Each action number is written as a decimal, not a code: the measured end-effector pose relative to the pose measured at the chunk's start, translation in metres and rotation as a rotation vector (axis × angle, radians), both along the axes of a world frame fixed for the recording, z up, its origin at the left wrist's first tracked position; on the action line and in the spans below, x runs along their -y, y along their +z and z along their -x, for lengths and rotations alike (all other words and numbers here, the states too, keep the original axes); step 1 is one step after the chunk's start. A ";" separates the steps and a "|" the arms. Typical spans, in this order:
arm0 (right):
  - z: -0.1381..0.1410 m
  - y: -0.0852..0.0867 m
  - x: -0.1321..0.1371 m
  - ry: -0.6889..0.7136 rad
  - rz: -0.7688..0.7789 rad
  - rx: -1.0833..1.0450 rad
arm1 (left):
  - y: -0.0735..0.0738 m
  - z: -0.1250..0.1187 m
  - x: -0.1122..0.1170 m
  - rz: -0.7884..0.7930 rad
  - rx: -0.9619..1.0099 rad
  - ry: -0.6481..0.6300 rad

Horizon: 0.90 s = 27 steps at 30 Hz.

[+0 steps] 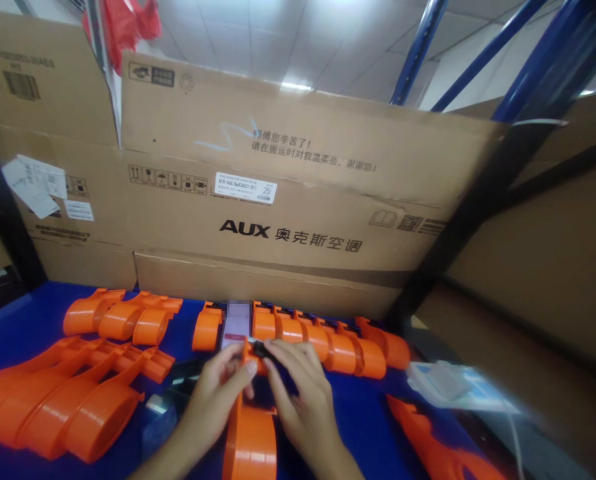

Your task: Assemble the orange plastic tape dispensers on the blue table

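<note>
Left fingers (241,379) clamped on far end of orange part (251,441), rest of it nearside; right fingers (285,357) pinch black piece (261,349).

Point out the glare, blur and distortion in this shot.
Head view: glare whitens patches of ceiling; head view: the large AUX lettering reads clearly, while the right-hand cardboard looks smeared; head view: the small black piece lacks fine detail; head view: lower-left orange loops appear stretched, perhaps by a wide lens.
</note>
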State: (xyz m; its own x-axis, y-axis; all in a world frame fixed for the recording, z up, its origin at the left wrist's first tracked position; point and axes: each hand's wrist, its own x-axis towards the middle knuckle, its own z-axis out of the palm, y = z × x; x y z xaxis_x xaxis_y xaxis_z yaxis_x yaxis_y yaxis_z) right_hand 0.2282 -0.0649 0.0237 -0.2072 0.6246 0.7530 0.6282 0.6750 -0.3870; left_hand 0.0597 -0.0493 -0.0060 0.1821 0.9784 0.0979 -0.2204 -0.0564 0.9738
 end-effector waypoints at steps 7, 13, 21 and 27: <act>0.001 -0.002 -0.001 0.071 -0.009 -0.042 | -0.001 0.000 0.000 0.022 -0.003 -0.010; 0.000 -0.001 0.001 0.103 0.017 -0.074 | 0.002 0.001 -0.001 0.030 0.004 -0.017; -0.001 -0.002 0.002 0.188 0.082 -0.131 | 0.002 0.004 0.003 0.103 0.079 0.006; -0.005 -0.005 -0.007 0.067 0.148 -0.119 | -0.002 0.007 -0.003 0.204 0.270 0.073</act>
State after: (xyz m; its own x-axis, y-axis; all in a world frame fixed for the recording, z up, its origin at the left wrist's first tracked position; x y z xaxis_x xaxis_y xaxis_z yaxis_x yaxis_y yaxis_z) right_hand 0.2328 -0.0575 0.0191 -0.1670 0.7183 0.6753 0.5279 0.6437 -0.5541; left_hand 0.0528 -0.0465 -0.0081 0.1054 0.9922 -0.0662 -0.4739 0.1087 0.8738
